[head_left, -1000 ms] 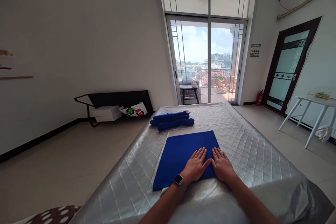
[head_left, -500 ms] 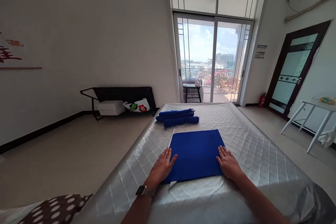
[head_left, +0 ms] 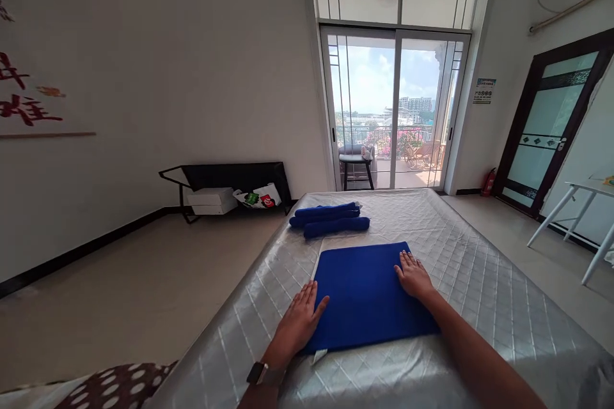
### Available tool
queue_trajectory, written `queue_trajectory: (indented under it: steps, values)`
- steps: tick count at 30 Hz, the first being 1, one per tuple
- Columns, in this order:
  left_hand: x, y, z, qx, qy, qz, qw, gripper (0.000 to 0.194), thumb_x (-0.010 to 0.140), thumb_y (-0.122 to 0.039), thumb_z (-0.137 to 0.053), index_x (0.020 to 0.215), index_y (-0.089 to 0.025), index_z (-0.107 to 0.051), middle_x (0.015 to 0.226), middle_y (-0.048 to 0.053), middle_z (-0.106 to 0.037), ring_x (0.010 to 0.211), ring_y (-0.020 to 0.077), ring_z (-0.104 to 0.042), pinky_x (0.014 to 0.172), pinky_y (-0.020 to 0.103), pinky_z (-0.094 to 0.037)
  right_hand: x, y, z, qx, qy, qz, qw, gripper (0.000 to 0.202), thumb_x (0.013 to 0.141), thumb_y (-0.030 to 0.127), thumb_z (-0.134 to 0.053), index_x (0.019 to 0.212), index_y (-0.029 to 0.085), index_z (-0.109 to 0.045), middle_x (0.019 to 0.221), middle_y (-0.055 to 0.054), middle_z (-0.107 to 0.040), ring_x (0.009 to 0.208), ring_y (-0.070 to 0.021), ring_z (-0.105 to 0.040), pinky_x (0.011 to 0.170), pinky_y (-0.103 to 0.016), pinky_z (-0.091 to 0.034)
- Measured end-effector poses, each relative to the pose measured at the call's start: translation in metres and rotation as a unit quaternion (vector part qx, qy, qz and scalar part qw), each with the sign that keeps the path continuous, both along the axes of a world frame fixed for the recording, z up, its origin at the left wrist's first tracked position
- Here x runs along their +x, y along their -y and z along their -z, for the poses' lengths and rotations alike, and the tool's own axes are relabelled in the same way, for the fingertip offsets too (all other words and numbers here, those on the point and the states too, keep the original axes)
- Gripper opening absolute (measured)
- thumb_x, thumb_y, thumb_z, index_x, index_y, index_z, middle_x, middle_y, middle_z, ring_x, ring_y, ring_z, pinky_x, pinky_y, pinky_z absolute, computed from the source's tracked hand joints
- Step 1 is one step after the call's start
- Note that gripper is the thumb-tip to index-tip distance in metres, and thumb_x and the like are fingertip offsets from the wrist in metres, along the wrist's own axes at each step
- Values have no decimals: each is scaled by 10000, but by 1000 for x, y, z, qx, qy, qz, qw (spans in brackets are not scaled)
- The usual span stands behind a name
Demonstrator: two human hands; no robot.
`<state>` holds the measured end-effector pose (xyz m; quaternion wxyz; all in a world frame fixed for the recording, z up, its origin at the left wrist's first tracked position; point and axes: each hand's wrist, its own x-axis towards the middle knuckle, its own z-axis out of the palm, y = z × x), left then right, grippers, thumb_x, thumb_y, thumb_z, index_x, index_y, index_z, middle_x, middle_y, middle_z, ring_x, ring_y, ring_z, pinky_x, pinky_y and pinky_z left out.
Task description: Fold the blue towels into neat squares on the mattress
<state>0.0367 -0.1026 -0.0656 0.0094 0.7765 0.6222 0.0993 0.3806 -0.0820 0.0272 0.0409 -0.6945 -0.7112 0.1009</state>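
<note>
A blue folded cloth (head_left: 369, 297), much like a towel, lies flat in front of me on a silver quilted cover (head_left: 455, 255). A small white tag sticks out from its near left edge. My left hand (head_left: 301, 316) rests along the cloth's left edge, fingers stretched out and thumb on top. Near the far right corner, my right hand (head_left: 413, 273) lies flat on the cloth with its fingers extended. Beyond the cloth, several rolled blue cloths (head_left: 336, 225) lie together on the cover.
A black rack (head_left: 230, 176) with white boxes (head_left: 211, 200) and a printed bag (head_left: 259, 197) stands by the left wall. Sliding glass doors (head_left: 396, 108) are at the back. To the right stands a white table (head_left: 590, 186); brown polka-dot fabric (head_left: 115, 386) shows at lower left.
My right hand has slid away from me along the cloth's right side, toward the far corner. The left hand stays at the left edge. The view has shifted slightly left.
</note>
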Motion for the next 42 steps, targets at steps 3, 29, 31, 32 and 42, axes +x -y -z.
queue_trajectory:
  steps: [3, 29, 31, 32, 42]
  values:
    - [-3, -1, 2, 25, -2, -20, 999, 761, 1015, -616, -186, 1548, -122, -412, 1589, 157, -446, 1499, 283, -372, 1222, 471, -324, 2, 1, 7, 5, -17, 4, 1000, 671, 1043, 418, -200, 1621, 78, -217, 1685, -110, -209, 1571, -197, -133, 1259, -389, -105]
    - [114, -68, -37, -19, -3, 52, 998, 821, 1017, -633, -111, 1565, -81, -372, 1638, 163, -358, 1540, 301, -277, 1253, 484, -240, 1, -4, 12, 0, -19, 11, 1000, 673, 1046, 431, -181, 1629, 93, -188, 1694, -98, -178, 1577, -186, -91, 1264, -407, -76]
    - [82, -76, -32, -7, -2, 14, 1000, 835, 1008, -649, -108, 1565, -88, -374, 1627, 169, -373, 1534, 314, -290, 1246, 508, -247, 2, -4, 12, -3, -14, 10, 1000, 674, 1048, 435, -171, 1630, 96, -179, 1696, -93, -169, 1577, -182, -88, 1264, -403, -71]
    - [68, -78, -30, -3, 2, -6, 1000, 841, 1005, -652, -106, 1565, -85, -372, 1624, 177, -374, 1530, 319, -298, 1243, 512, -252, 2, -4, 12, -5, -11, 10, 1000, 676, 1049, 438, -166, 1631, 96, -173, 1696, -93, -167, 1577, -181, -87, 1263, -401, -69]
    - [43, -73, -32, -32, 5, -76, 997, 867, 1004, -643, -102, 1568, -23, -323, 1651, 197, -285, 1546, 304, -251, 1253, 452, -230, 4, -22, 1, -40, 16, 15, 999, 666, 1052, 425, -163, 1630, 94, -183, 1699, -102, -179, 1575, -189, -108, 1260, -403, -83]
